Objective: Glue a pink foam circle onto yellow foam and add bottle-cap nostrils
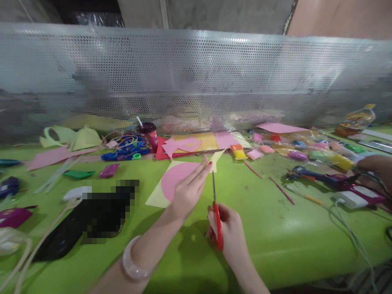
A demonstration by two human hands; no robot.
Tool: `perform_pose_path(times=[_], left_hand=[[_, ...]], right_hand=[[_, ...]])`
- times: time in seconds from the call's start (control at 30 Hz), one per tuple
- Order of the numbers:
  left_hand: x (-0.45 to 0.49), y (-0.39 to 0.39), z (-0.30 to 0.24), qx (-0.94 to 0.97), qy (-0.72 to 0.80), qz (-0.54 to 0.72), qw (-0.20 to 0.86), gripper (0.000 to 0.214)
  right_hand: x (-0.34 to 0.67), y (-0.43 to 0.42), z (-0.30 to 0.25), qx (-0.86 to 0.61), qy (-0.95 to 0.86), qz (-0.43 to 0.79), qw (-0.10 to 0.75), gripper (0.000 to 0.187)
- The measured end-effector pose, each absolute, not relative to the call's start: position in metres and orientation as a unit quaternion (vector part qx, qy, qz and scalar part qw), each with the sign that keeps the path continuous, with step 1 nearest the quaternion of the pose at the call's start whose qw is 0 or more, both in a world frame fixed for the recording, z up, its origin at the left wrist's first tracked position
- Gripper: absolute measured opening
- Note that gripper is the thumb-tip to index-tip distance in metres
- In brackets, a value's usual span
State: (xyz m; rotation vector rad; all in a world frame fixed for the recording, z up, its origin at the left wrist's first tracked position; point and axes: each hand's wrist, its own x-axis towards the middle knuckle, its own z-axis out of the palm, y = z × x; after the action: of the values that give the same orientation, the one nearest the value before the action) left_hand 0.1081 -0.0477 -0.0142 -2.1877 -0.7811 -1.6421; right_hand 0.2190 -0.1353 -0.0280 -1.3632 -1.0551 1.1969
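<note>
My right hand (pixel 230 233) is closed around the red handles of a pair of scissors (pixel 216 212), blades pointing away from me along the right edge of a pale yellow paper sheet (pixel 156 197). A pink half-round shape (pixel 174 176) lies on that sheet. My left hand (pixel 190 188) lies flat on the sheet with its fingers stretched out and together, pressing the paper onto the green table (pixel 269 220). A pale bangle sits on my left wrist.
Coloured paper sheets (pixel 199 143), a dark cup (pixel 149 135), blue rings and clay blocks (pixel 240 154) crowd the far side by a perforated metal screen (pixel 196 77). A glue gun (pixel 321 177), charger and cables lie right, where another person's hand (pixel 378 165) shows. A black item lies left.
</note>
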Motion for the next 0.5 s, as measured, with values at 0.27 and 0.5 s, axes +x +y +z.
perform_pose_path(times=[0.27, 0.5], left_hand=[[0.106, -0.047, -0.012, -0.759, -0.263, -0.581, 0.129, 0.042], [0.092, -0.034, -0.008, -0.792, -0.221, -0.562, 0.086, 0.025]], right_hand=[[0.216, -0.142, -0.026, -0.571, -0.446, 0.491, 0.484, 0.032], [0.280, -0.130, -0.001, -0.544, -0.637, 0.416, 0.353, 0.022]])
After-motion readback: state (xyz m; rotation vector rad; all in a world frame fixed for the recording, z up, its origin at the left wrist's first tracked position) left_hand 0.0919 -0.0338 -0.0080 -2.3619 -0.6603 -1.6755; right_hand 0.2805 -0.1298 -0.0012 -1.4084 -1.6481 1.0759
